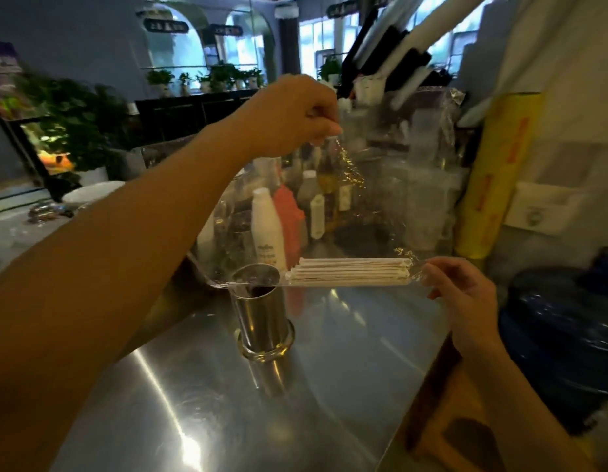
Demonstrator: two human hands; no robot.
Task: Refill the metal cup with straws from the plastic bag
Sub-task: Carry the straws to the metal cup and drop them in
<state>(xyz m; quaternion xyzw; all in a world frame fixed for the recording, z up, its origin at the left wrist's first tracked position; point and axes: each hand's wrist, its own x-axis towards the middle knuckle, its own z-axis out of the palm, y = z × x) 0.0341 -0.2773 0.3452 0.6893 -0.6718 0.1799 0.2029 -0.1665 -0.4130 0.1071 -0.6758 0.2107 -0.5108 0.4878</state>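
A clear plastic bag point(408, 172) hangs stretched in front of me above the steel counter. My left hand point(295, 117) is raised and pinches its upper edge. My right hand point(466, 294) grips the bag's lower right corner. A bundle of white paper-wrapped straws point(346, 272) lies level along the bag's bottom, with its left end next to the rim of the metal cup point(261, 315). The cup stands upright on the counter, and its inside looks dark.
Bottles, among them a white one point(266, 229) and a red one point(289, 216), stand behind the cup. A yellow roll point(496, 172) leans at the right. A blue water jug point(561, 328) sits beyond the counter's point(210, 403) right edge. Potted plants fill the back.
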